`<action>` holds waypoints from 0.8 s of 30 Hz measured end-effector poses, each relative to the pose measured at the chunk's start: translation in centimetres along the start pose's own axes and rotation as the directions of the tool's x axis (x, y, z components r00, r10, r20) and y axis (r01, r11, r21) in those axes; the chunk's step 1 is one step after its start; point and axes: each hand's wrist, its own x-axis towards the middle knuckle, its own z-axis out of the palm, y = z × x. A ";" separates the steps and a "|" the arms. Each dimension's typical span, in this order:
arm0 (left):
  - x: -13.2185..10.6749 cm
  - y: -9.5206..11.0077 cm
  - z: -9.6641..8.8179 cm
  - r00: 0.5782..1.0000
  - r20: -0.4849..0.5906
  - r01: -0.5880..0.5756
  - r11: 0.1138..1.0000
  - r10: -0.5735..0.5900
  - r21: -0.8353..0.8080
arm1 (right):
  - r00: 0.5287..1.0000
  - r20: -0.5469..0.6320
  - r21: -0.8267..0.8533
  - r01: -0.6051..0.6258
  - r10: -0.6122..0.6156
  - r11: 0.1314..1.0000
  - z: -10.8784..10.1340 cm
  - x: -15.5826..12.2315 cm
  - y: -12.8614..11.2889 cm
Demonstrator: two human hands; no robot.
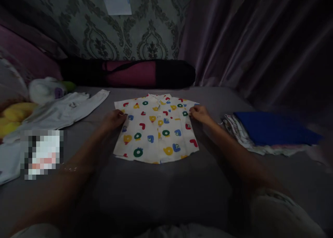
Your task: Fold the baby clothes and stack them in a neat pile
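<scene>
A small white short-sleeved shirt (153, 130) with red, yellow, green and blue letter-like prints lies spread flat, its collar toward the wall and its hem toward me. My left hand (117, 118) pinches the shirt's left edge just below the sleeve. On the opposite edge, at about the same height, the closed fingers of my right hand (200, 114) grip the cloth under the other sleeve. Both arms reach forward on either side of the shirt.
Grey sheet (161, 186) lies beneath everything. White trousers (70, 108) stretch out at left, near plush toys (45, 89). At right sits a stack of folded clothes with a blue piece (273, 129) on top. A black and pink long bag (132, 73) lines the wall.
</scene>
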 end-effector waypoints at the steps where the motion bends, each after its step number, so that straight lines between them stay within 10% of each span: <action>1: -1.2 -0.5 -0.2 0.999 0.035 0.019 1.000 -0.019 -0.019 | 0.997 0.065 -0.016 -0.039 0.040 0.999 -0.3 -1.3 0.8; 10: -9.3 0.0 0.1 0.987 0.101 0.140 0.973 -0.123 -0.185 | 0.985 0.165 -0.319 0.015 0.040 0.948 -0.8 -10.1 0.7; 24: -11.3 -1.0 0.4 0.986 0.087 0.156 0.980 -0.146 -0.124 | 0.950 0.308 -0.336 0.059 0.050 0.940 -2.8 -13.5 -0.2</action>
